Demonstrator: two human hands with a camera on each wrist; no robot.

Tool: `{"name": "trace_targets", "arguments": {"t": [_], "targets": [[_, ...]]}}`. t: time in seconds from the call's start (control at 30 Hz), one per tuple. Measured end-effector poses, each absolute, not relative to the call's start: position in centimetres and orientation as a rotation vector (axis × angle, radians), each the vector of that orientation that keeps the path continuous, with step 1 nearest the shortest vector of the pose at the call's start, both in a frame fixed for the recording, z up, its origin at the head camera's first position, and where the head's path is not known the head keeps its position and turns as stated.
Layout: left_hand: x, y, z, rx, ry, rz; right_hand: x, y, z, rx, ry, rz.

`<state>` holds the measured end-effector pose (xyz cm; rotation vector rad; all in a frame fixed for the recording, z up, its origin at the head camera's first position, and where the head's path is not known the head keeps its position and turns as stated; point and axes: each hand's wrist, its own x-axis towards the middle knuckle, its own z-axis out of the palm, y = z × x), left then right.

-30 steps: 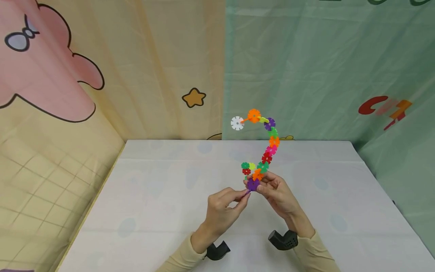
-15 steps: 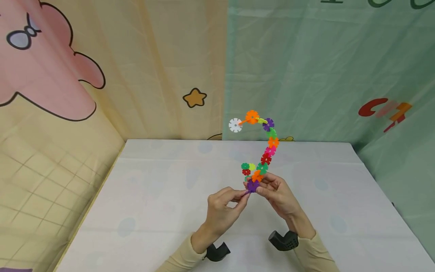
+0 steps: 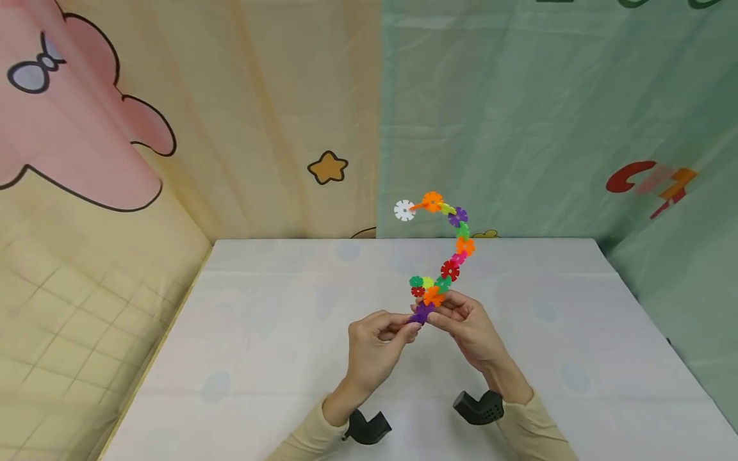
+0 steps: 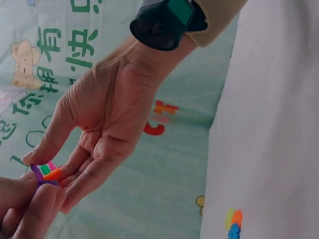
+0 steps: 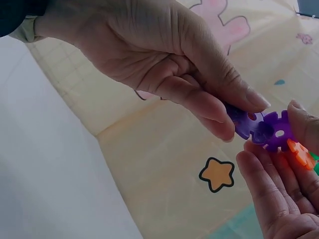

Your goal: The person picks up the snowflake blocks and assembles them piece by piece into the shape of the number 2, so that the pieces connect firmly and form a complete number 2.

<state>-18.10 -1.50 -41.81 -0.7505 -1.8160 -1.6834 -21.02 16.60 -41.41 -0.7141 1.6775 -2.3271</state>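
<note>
Two notched purple plastic discs (image 3: 424,312), at the six o'clock end of a curved multicoloured plastic flower-disc chain (image 3: 450,271), have just shifted toward ten o'clock, perhaps seating their joint; the left hand (image 3: 371,352) pinches one in closed fingers, the right hand (image 3: 474,330) the other.

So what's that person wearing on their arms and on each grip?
Long, pale tan cloth sleeves, plus chunky, bent black wrist cameras. The right camera has tiny holes and a dark green square patch. The left grip and right grip wear no gloves.
</note>
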Motion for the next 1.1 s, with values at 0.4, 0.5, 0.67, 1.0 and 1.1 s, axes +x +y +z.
{"name": "trace_targets", "arguments": {"t": [0.4, 0.5, 0.67, 1.0, 1.1], "targets": [[-18.4, -0.9, -42.4, -0.599, -1.793, -2.115, -21.5, 17.4, -41.3, -0.654, 1.932, -2.196], [-18.7, -0.9, -43.3, -0.585, -1.793, -2.135, -21.5, 17.4, -41.3, -0.624, 2.021, -2.192], [-17.9, -1.1, -41.6, -0.57, -1.859, -2.149, -21.4, 17.3, -41.2, -0.625, 2.174, -2.162], [-18.7, -1.5, -42.2, -0.375, -2.021, -2.327, -21.1, 17.2, -40.9, -0.625, 2.259, -2.078], [-19.1, -1.6, -42.9, -0.348, -2.006, -2.356, -21.2, 17.3, -40.9, -0.616, 2.262, -2.064]]}}
